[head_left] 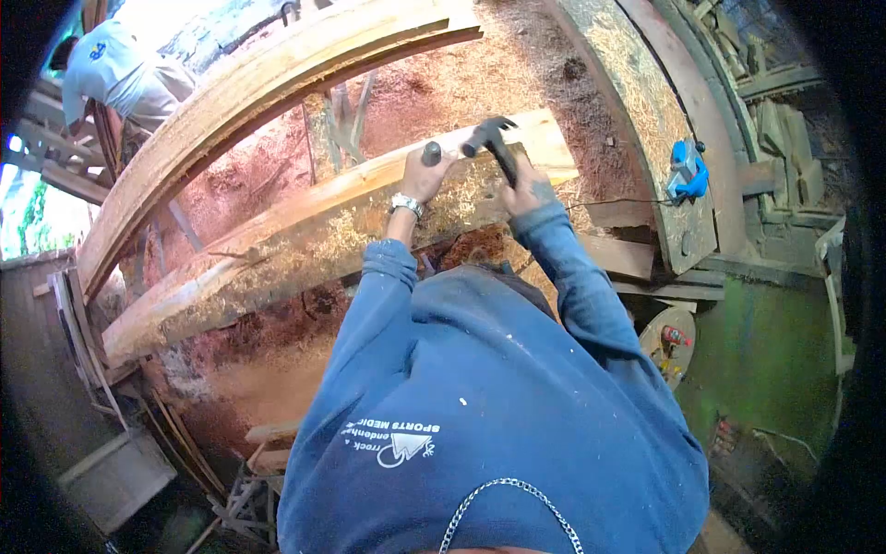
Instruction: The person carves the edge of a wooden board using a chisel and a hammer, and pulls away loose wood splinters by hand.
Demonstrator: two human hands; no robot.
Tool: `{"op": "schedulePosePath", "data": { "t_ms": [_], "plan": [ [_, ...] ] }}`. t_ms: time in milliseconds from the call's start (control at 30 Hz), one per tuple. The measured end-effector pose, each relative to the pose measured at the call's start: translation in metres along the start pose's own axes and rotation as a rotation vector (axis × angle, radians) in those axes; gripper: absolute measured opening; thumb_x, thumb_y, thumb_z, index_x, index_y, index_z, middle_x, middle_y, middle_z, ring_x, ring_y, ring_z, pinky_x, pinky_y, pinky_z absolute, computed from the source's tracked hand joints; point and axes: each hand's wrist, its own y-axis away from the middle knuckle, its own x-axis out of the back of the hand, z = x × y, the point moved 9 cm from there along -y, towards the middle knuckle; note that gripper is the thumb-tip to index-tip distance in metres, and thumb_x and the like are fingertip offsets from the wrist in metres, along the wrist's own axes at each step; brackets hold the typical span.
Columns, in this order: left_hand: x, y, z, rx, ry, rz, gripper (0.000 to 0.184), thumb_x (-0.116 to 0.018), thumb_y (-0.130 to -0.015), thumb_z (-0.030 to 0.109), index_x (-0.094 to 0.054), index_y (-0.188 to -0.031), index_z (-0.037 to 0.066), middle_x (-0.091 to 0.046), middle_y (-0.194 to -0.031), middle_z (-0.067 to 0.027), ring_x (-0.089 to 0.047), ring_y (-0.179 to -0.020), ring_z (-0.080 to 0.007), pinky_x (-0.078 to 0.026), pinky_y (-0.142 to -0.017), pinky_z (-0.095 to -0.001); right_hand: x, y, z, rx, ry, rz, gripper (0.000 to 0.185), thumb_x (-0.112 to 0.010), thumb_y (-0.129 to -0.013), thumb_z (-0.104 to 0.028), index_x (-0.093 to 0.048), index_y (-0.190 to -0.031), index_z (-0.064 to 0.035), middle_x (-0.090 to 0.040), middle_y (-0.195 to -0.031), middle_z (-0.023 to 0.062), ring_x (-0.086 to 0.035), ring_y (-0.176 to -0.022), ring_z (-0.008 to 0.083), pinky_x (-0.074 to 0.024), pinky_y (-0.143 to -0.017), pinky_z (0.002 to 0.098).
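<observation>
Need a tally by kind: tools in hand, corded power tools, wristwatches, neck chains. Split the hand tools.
Hammer, in the right hand: 1
Dark round-ended tool, in the left hand: 1
Blue power tool: 1
Wristwatch: 1
Neck chain: 1
Total: 5

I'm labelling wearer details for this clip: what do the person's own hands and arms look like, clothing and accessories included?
Both hands look ungloved. The left hand has a silver-coloured watch at the wrist, below it a long blue fabric sleeve, bunched at the forearm. The right hand has a matching blue sleeve; a greyish mark near its wrist is too blurred to identify.
</observation>
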Motion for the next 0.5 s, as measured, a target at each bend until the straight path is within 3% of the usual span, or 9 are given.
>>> {"op": "schedulePosePath", "data": {
  "t_ms": [100,233,300,400,500],
  "plan": [
    [-0.002,-0.006,0.001,0.014,-0.016,0.024,0.03,-0.067,-0.082,0.025,-0.056,-0.065,0.002,-0.052,-0.057,-0.0006,-0.046,-0.055,-0.0094,-0.038,-0.052,-0.0322,0.006,0.05,0.06,-0.142,-0.054,0.083,0.03,-0.062,-0.08,-0.018,-0.055,-0.106,-0.005,-0.062,-0.08,0.0279,-0.061,-0.079,0.0493,-0.0484,-0.069,0.0547],
    [-0.055,-0.045,-0.007,0.113,-0.297,-0.175,0.024,-0.064,-0.078,0.022,-0.063,-0.076,-0.002,-0.065,-0.065,-0.0167,-0.063,-0.059,-0.0258,-0.049,-0.059,-0.0391,-0.029,0.155,0.173,-0.457,0.045,0.04,0.033,-0.066,-0.079,-0.023,-0.058,-0.105,-0.0038,-0.06,-0.087,0.027,-0.06,-0.085,0.0469,-0.048,-0.073,0.0524],
    [-0.122,-0.062,-0.032,0.144,-0.565,-0.379,0.025,-0.063,-0.076,0.02,-0.064,-0.082,-0.004,-0.067,-0.074,-0.0245,-0.068,-0.071,-0.0351,-0.051,-0.067,-0.0444,-0.058,0.207,0.234,-0.547,-0.008,0.08,0.032,-0.07,-0.077,-0.022,-0.058,-0.1,-0.0043,-0.06,-0.087,0.0206,-0.06,-0.082,0.0395,-0.0483,-0.072,0.0476],
    [-0.159,-0.062,-0.048,0.12,-0.63,-0.357,0.025,-0.065,-0.074,0.021,-0.065,-0.084,-0.003,-0.067,-0.082,-0.0272,-0.069,-0.079,-0.0376,-0.052,-0.071,-0.0467,-0.051,0.254,0.249,-0.758,-0.047,0.193,0.046,-0.078,-0.074,-0.019,-0.057,-0.113,-0.007,-0.054,-0.087,0.0079,-0.056,-0.081,0.0242,-0.0478,-0.075,0.0415],
    [-0.134,-0.049,-0.035,0.241,-0.453,-0.507,0.037,-0.069,-0.076,0.026,-0.068,-0.101,-0.001,-0.069,-0.092,-0.025,-0.067,-0.085,-0.0368,-0.053,-0.078,-0.041,-0.061,0.297,0.265,-0.839,-0.15,0.321,0.039,-0.077,-0.076,-0.018,-0.056,-0.106,-0.0055,-0.055,-0.091,0.0078,-0.057,-0.082,0.0231,-0.0484,-0.076,0.0401]
  ]
}}
